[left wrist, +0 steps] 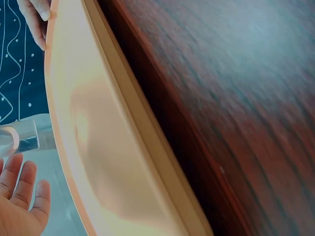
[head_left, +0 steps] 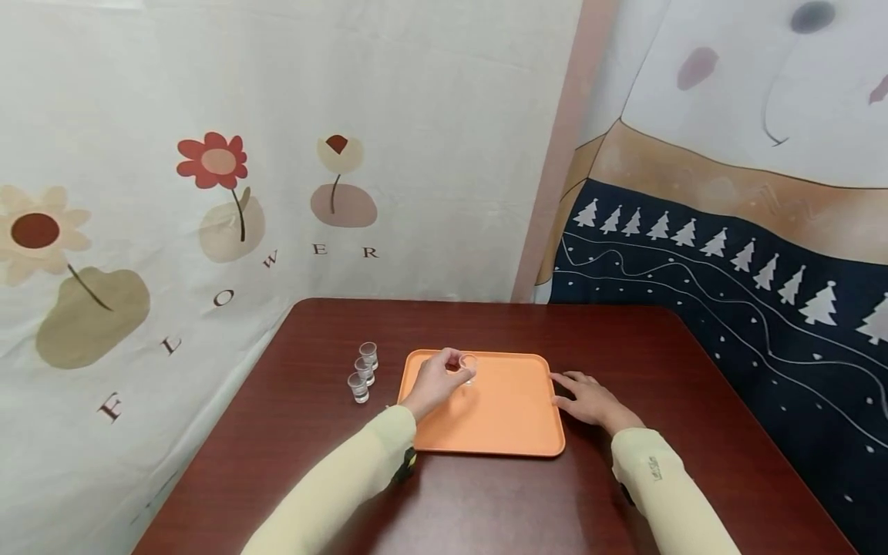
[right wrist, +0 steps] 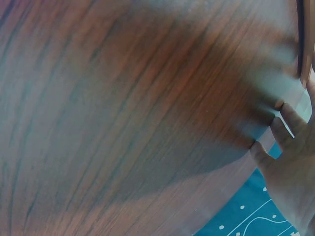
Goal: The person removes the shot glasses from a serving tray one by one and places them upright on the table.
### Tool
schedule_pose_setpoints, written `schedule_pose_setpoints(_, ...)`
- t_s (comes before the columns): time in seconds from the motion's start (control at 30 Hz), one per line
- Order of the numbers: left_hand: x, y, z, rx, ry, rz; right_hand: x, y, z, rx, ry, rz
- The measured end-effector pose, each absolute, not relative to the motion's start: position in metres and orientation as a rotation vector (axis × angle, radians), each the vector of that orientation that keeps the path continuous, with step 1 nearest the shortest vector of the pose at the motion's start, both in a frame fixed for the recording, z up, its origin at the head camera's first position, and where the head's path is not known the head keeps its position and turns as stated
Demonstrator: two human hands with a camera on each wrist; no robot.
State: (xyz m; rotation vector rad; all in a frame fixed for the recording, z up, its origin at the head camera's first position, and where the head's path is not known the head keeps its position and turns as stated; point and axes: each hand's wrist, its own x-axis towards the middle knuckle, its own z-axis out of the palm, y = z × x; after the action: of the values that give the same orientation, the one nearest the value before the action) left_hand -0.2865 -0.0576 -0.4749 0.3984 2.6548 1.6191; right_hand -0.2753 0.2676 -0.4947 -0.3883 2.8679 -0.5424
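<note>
My left hand point(head_left: 438, 381) pinches a small clear shot glass point(head_left: 469, 368) over the orange tray point(head_left: 513, 416). In the left wrist view the glass point(left wrist: 24, 139) shows at the left edge, beyond the fingers point(left wrist: 23, 184). Clear liquid or a thick base at its bottom cannot be told apart. My right hand point(head_left: 590, 399) rests on the table at the tray's right side, its fingertips touching the rim. From the right wrist, that hand point(right wrist: 290, 162) appears with fingers spread and extended on the wood.
Left of the tray, several clear shot glasses point(head_left: 364, 371) stand in a slanting row on the dark red wooden table point(head_left: 333, 462). Behind the table hangs a cloth point(head_left: 444, 154) printed with flowers; a dark blue one point(head_left: 694, 308) with trees hangs at right.
</note>
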Motion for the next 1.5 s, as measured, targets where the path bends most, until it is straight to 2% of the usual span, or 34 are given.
schedule_pose_setpoints(0.87,-0.264,-0.115,-0.478,0.369,2.793,1.623,-0.272,0.269,-0.496,-0.377,2.870,-0.547)
schedule_pose_setpoints(1.2,-0.249,-0.147,-0.479,0.217,2.714,1.713,-0.273,0.268,-0.495,-0.358,2.866,-0.544)
schedule_pose_setpoints(1.5,-0.233,-0.183,-0.484,0.151,2.818,1.615,-0.272,0.265,-0.493,-0.372,2.874,-0.542)
